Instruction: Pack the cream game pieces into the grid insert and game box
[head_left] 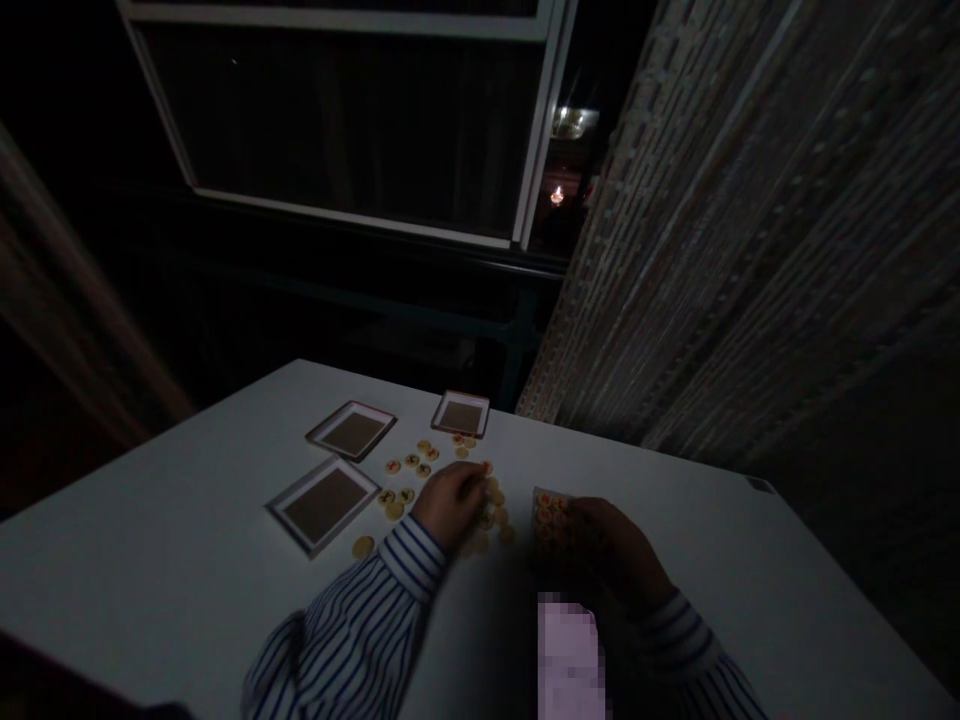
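Round, pale wooden discs (412,461), some marked in red or black, lie scattered on the white table (202,500). Over them is my left hand (451,503), its fingers curled down close to a red-marked disc (487,467). What it holds, if anything, is too dark to make out. To the right stands a small tray (536,492) with several red-marked discs (553,508) packed inside. My right hand (615,545) is at that tray's right side, fingertips touching its edge or the discs; shadow hides most of the fingers.
Two shallow frame-like trays (351,430) (324,503) lie left of the discs, and a third small tray (460,414) sits at the table's back edge. Beyond are a dark window (337,120) and a beaded curtain (720,220). A pixelated pink patch (570,655) is at the bottom.
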